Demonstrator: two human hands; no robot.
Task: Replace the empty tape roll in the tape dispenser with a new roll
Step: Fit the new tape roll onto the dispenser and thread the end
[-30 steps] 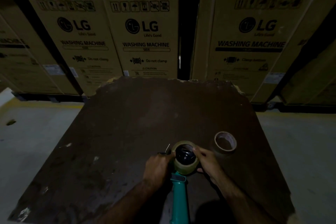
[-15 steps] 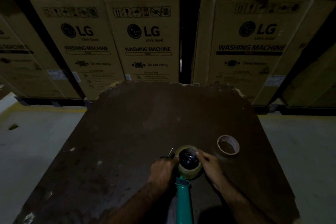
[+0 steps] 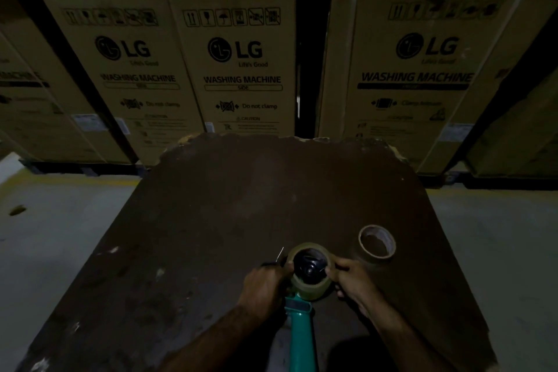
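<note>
On the near part of the dark worktop (image 3: 211,220), a full tape roll (image 3: 309,273) sits on the black hub of a tape dispenser (image 3: 302,329) with a teal handle pointing toward the person. The left hand (image 3: 265,287) has its grip closed around the roll's left side and the dispenser's head; the right hand (image 3: 351,281) pinches the roll's right edge with its fingertips. An empty cardboard core (image 3: 377,241) lies just beyond and right of the roll, apart from it. Stacked cartons (image 3: 235,69) printed "LG WASHING MACHINE" stand behind the worktop on the grey floor (image 3: 60,235).
</note>
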